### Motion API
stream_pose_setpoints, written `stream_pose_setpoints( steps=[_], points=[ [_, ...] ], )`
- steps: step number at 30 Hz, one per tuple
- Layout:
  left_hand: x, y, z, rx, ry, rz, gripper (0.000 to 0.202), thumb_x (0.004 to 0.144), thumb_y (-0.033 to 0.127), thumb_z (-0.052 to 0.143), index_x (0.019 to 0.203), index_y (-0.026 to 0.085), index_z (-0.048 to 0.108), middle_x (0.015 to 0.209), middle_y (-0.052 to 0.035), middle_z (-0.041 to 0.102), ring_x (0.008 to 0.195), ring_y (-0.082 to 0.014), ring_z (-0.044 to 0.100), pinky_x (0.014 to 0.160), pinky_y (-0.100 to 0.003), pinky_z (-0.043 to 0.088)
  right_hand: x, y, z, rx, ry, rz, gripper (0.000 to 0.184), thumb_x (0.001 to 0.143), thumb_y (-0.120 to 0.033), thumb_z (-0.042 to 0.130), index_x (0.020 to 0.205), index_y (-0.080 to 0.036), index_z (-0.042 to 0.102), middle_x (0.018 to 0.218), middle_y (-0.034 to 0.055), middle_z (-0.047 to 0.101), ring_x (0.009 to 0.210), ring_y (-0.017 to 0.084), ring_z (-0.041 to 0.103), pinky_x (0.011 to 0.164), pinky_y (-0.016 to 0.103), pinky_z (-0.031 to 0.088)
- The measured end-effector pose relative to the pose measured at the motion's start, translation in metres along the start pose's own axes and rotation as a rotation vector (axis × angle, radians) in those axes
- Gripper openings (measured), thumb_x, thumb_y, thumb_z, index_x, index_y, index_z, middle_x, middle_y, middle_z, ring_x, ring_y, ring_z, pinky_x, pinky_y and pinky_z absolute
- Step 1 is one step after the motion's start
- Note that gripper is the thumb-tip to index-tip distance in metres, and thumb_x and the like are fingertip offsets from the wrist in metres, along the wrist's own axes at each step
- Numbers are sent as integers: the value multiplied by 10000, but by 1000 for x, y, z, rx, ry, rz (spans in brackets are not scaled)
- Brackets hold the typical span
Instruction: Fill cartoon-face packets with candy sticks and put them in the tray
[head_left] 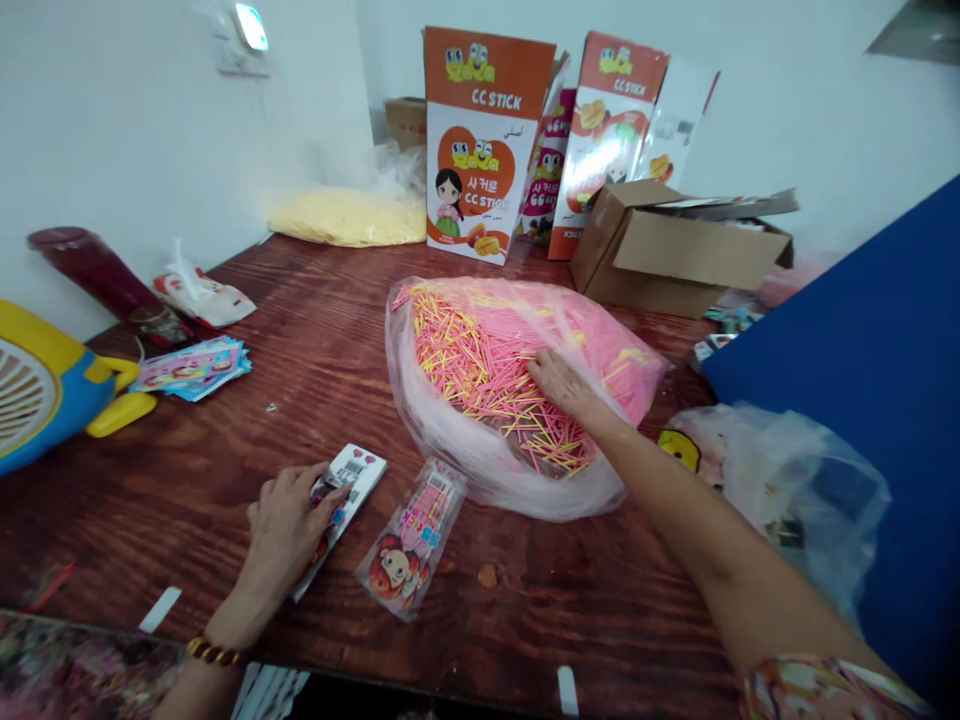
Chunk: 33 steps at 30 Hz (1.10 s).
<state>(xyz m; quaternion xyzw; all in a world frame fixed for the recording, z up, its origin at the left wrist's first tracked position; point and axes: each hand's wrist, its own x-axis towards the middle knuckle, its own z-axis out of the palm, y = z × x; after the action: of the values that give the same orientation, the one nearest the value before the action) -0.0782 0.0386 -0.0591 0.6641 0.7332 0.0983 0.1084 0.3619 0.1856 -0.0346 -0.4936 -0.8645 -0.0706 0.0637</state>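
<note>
The plastic bag (pixel 517 492) lies on a wood-grained table (pixel 315 340) before pale walls (pixel 315 80).

Thin pink and yellow sticks (pixel 457 350) lie loose and in mixed directions, heaped inside a clear plastic bag (pixel 409 420). The bag is open, its mouth spread wide and its film slumped around the heap. A stack of white printed packets (pixel 364 470) lies flat and slanted, with a barcode and pink hearts at its far end; its middle is covered. Just right of it, a single clear packet (pixel 412 540) lies flat, bearing a red-haired cartoon figure.
</note>
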Motion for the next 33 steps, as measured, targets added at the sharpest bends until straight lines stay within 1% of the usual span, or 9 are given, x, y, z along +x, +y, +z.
stream_pose_setpoints(
  steps=[5, 9, 11, 13, 16, 20, 24, 28, 33],
  points=[
    [-1, -4, 2, -29, 36, 35, 439, 915, 460, 484, 1234, 203, 640, 1239, -133, 630, 1132, -341, 542, 841, -424, 425, 5, 2, 1, 9, -52, 93, 281, 909, -41, 344, 937, -158, 597, 1012, 141, 578, 921, 247, 511, 881, 367, 440],
    [1, -6, 3, -84, 92, 71, 441, 887, 480, 499, 1203, 204, 635, 1204, -129, 632, 1120, -340, 551, 849, -430, 427, 12, 3, 1, 265, 4, 193, 256, 785, 9, 419, 840, -159, 604, 982, 149, 606, 969, 261, 508, 934, 393, 404],
    [4, -6, 3, -157, 110, 74, 414, 854, 484, 527, 1134, 204, 648, 1143, -114, 648, 1088, -322, 571, 860, -420, 433, 14, 0, 1, 378, 31, 237, 238, 772, -4, 425, 809, -167, 595, 930, 133, 623, 945, 254, 517, 925, 392, 403],
    [9, -8, 2, -259, 100, 70, 366, 810, 490, 561, 1012, 201, 659, 1047, -96, 667, 1023, -296, 600, 846, -391, 449, 15, -5, 1, 436, 45, 276, 182, 810, -68, 440, 798, -177, 585, 863, 103, 631, 863, 233, 528, 868, 370, 421],
    [17, -11, 2, -406, 38, 10, 316, 748, 501, 607, 845, 202, 637, 880, -64, 688, 865, -255, 636, 747, -340, 469, 15, -18, 1, 560, 62, 361, 131, 863, -226, 479, 767, -192, 561, 762, 49, 623, 731, 190, 525, 737, 312, 429],
    [24, -17, 2, -557, 1, -36, 353, 716, 523, 646, 878, 210, 661, 784, -24, 705, 726, -212, 638, 651, -295, 461, 8, -35, 0, 767, 25, 505, 258, 863, -362, 501, 666, -196, 514, 592, 4, 581, 562, 140, 500, 567, 260, 396],
    [26, -21, 3, -698, -8, -24, 396, 662, 545, 706, 868, 209, 669, 729, -10, 701, 675, -196, 627, 612, -277, 457, -8, -47, 1, 923, 4, 627, 311, 781, -437, 633, 627, -198, 508, 479, -26, 520, 452, 115, 430, 462, 250, 344],
    [29, -20, 3, -874, -14, -25, 426, 573, 565, 773, 717, 194, 620, 686, -1, 665, 637, -166, 592, 599, -261, 458, -20, -53, 1, 1038, 74, 722, 347, 694, -434, 732, 612, -215, 475, 430, -58, 452, 423, 106, 392, 432, 248, 328],
    [28, -15, -4, -1017, -81, -115, 531, 455, 592, 844, 693, 173, 622, 626, 14, 626, 567, -140, 540, 521, -245, 440, -27, -74, 2, 1257, 206, 726, 340, 771, -545, 622, 738, -232, 494, 571, -2, 583, 510, 159, 533, 498, 292, 447]
  ],
)
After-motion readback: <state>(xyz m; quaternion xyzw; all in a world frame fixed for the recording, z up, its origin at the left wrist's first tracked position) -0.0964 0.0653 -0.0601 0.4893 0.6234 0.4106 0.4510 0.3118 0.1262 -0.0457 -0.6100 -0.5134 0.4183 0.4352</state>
